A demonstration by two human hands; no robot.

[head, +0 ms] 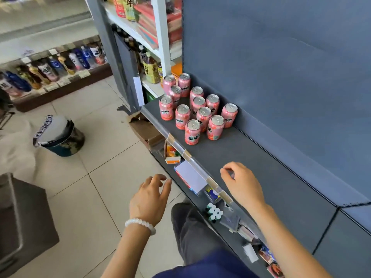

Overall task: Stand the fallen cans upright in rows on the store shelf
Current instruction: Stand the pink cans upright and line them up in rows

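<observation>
Hovering hands [149,197], loosely curled, empty

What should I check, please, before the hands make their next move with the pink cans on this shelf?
1. Pink cans all upright: ok, none lies fallen in view.
2. Cans in tidy rows: not ok, staggered cluster.
3. Left hand free: ok, holds nothing, over the floor.
4. Right hand free: cannot tell, fingertips curled together.
5. Shelf room beside the cans: ok, bare surface.
</observation>
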